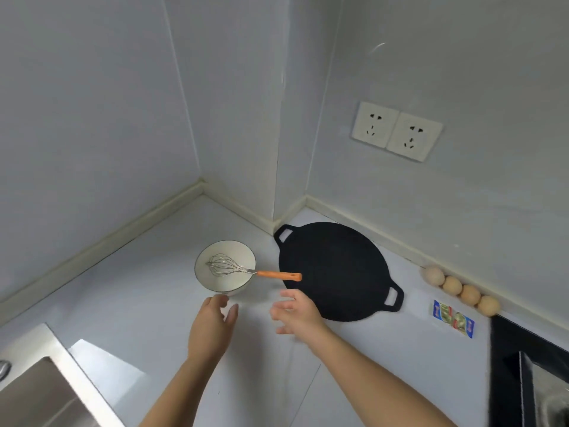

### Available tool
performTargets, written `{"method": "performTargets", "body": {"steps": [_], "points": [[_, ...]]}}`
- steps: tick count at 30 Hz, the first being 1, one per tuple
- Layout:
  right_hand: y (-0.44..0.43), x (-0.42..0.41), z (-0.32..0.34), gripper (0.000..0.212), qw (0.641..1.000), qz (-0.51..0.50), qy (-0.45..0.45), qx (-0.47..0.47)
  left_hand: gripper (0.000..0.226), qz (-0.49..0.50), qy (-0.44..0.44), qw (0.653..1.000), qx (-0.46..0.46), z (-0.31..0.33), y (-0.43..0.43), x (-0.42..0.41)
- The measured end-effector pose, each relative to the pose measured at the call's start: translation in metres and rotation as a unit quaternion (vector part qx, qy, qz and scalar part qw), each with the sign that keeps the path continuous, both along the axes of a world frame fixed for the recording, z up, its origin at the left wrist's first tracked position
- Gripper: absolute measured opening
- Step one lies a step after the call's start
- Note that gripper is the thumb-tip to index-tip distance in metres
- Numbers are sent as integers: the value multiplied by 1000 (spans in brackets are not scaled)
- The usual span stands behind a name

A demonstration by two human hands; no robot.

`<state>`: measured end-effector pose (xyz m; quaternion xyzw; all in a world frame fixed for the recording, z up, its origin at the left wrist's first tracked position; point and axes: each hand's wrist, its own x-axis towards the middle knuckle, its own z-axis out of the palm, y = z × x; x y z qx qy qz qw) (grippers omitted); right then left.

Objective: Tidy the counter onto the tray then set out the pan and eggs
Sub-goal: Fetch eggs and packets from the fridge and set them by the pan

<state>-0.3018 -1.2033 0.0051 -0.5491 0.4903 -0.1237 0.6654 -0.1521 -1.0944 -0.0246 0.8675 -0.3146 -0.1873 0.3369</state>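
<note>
Two forearms [369,386] — both bare.

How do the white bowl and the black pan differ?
The bowl is white, small and deep; the pan is black, much wider and flat. The bowl holds a whisk; the pan holds nothing, though the whisk's orange handle overhangs its edge. The pan has two loop handles; the bowl has none. Both are round and sit on the counter.

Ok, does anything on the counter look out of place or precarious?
Nothing spilled or broken. The four eggs lie loose in a row right of the pan and might roll; the whisk handle juts over the bowl rim toward that pan.
</note>
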Motion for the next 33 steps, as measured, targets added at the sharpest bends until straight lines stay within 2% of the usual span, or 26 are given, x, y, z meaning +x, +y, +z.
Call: {"method": "performTargets", "body": {"steps": [3,5,7,9,11,17,22,28,33], "points": [[3,30,8,42,994,-29,-78,69,42,57,72,996,15,5,2,26],[1,44,10,42,985,-63,-119,105,55,96,190,977,-23,9,-1,39],[-2,56,11,40,975,-105,-138,137,50,135,344,923,-104,11,-6,51],[-5,63,12,31,969,-135,-146,149,38,124,434,879,-156,11,-11,61],[-7,63,12,27,964,-161,-156,143,34,98,446,876,-156,11,-16,70],[-9,36,17,24,964,-200,-148,98,33,105,428,886,-143,20,-25,60],[-18,-23,32,21,959,-247,-125,57,37,16,423,901,-98,34,-44,19],[-21,-134,48,21,935,-328,-131,31,39,-120,422,897,-56,49,-77,-70],[-7,-221,50,18,906,-404,-125,23,40,-193,444,875,-9,52,-94,-162]]}}
